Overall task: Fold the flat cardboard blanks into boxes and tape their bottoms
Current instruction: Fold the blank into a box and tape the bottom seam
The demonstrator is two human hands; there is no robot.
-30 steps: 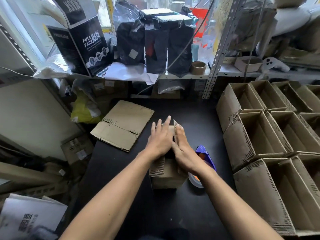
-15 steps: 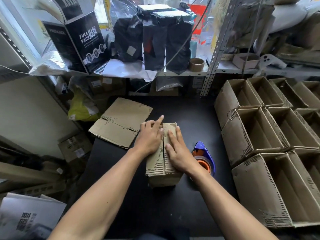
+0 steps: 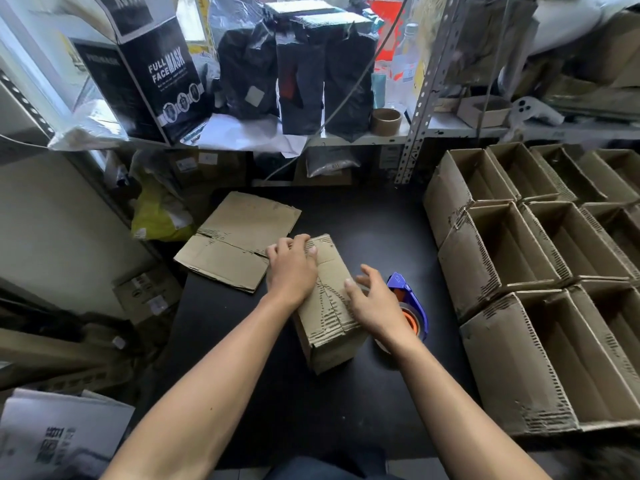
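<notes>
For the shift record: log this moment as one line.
stage: bottom flaps folded, untaped | left hand: presses flaps of cardboard box | right hand: open, lifting toward tape dispenser | flat blank: waiting

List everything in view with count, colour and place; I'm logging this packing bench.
Box being folded: one, brown, table centre, flaps closed on top.
Flat blank: one visible, brown, table's far left.
Tape dispenser: one, blue with orange hub, right of the box.
Open boxes: at least eight, brown, in rows on the right.
Table: one, black.
Mask carton: one, black, shelf at left.
Black bags: several, shelf centre.
Tape core: one, brown, on the shelf.
Left hand: presses the box top.
Right hand: fingers loosely spread, at the box's right edge by the dispenser.
</notes>
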